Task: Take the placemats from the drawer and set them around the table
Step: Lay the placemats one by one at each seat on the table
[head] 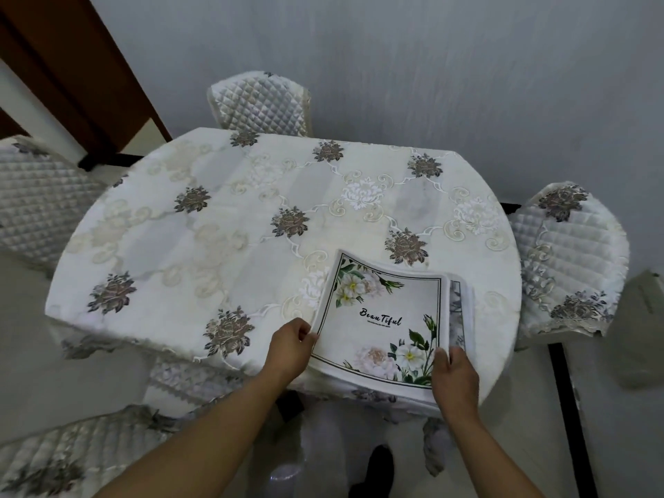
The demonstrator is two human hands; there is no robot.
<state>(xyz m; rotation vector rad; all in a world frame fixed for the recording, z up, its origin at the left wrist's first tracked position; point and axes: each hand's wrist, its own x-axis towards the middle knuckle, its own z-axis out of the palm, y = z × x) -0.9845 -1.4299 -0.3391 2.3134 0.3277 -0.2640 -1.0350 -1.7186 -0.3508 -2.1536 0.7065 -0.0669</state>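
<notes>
smooth printed placemats (381, 318), embroidered cloth tablecloth (215, 224), quilted satin chair covers (260, 106)

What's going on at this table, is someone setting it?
A person is holding a stack of placemats at the near edge of a table covered with a flowered cloth. The left hand pinches the left edge of the top placemat, printed with white flowers. The right hand holds the near right corner. No mat is laid out elsewhere yet.

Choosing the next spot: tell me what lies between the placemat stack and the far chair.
Head view: only the flowered tablecloth lies between the placemat stack and the far chair.
</notes>
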